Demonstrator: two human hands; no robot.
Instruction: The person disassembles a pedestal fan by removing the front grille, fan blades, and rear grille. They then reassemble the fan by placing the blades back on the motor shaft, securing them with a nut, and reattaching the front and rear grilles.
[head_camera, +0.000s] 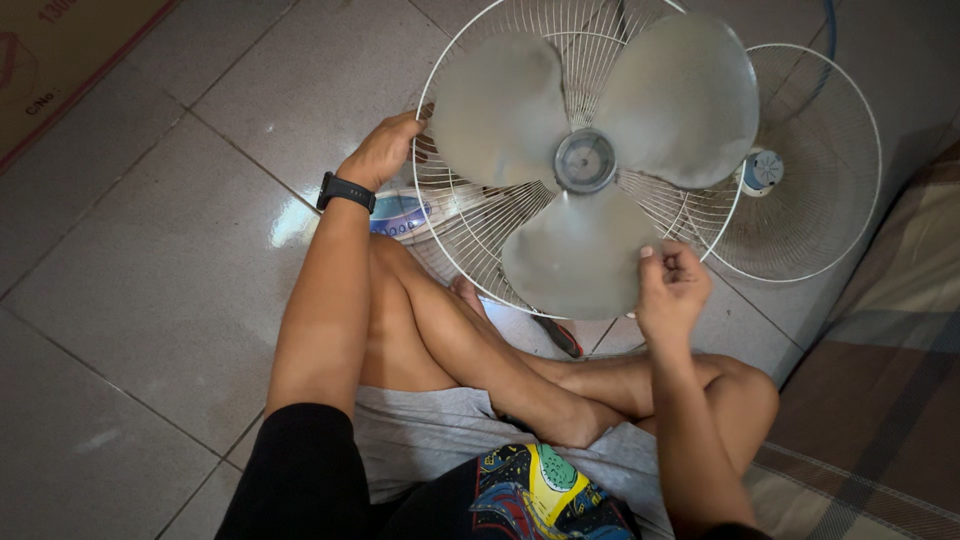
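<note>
A grey three-bladed fan blade (590, 160) sits in a white wire rear guard (470, 225), lying face up above my crossed legs. My left hand (385, 150), with a black watch on the wrist, grips the guard's left rim. My right hand (672, 285) pinches the edge of the lower blade near the guard's bottom right rim. The round hub cap (585, 160) is in the middle of the blades.
A second white wire guard (830, 160) with a blue-and-white centre badge lies on the tiled floor to the right. The fan's white and blue base (400, 215) shows under the guard. A cardboard box (60, 50) is top left. Plaid bedding (890, 380) lies at right.
</note>
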